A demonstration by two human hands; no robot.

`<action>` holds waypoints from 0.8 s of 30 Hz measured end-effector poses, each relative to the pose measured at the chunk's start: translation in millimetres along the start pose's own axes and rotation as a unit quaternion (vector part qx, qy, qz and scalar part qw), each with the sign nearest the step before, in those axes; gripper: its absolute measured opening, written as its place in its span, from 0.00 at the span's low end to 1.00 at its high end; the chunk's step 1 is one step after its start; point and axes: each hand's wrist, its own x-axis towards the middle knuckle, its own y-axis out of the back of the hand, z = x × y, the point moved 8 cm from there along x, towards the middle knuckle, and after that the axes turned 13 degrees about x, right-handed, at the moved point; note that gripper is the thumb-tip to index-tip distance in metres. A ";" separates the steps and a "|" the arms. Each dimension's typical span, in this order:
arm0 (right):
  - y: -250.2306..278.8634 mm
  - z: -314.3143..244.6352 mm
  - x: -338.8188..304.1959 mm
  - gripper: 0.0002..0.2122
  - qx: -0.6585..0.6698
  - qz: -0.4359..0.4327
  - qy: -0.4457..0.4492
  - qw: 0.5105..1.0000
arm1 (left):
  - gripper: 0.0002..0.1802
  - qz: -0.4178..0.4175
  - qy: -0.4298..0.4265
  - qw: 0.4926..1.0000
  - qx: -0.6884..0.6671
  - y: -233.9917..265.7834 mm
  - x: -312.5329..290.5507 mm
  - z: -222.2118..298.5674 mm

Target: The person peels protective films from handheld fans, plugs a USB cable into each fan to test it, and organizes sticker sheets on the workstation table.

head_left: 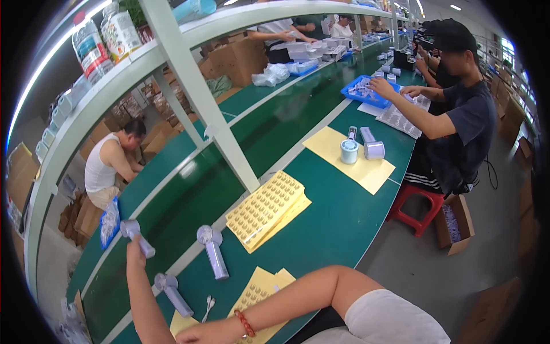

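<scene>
My left hand (136,245) reaches out over the belt side of the green bench, its fingers closed round the handle of a lavender handheld fan (146,246). Low in the picture, my right hand (197,332) lies over a yellow sheet (182,321); its fingers run out of view, so its grip is hidden. Between my arms lie a second lavender handheld fan (175,297) and a short white cable (208,308). A third handheld fan (216,257) rests a little farther right. Under my right forearm is a yellow sticker sheet (252,292).
A stack of yellow sticker sheets (266,206) lies beside a white post (200,109). Beyond are a pale blue fan (349,151) and a lavender fan (373,149) on yellow paper. At right, a co-worker (458,114) sits by a blue tray (358,98). A dark green belt (258,155) runs alongside.
</scene>
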 end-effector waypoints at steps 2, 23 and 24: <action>-13.2 1.2 -11.6 0.16 0.076 -0.039 -0.033 0.996 | 0.22 0.025 -0.026 0.986 0.164 -2.4 9.3 -11.0; -30.5 9.5 -31.0 0.10 0.100 -0.008 -0.167 0.981 | 0.44 -0.084 0.028 0.797 0.598 -28.5 -217.7 -21.9; -32.3 8.2 -30.9 0.10 0.108 -0.016 -0.167 0.980 | 0.38 -0.048 0.038 0.824 0.563 -22.1 -215.3 -30.7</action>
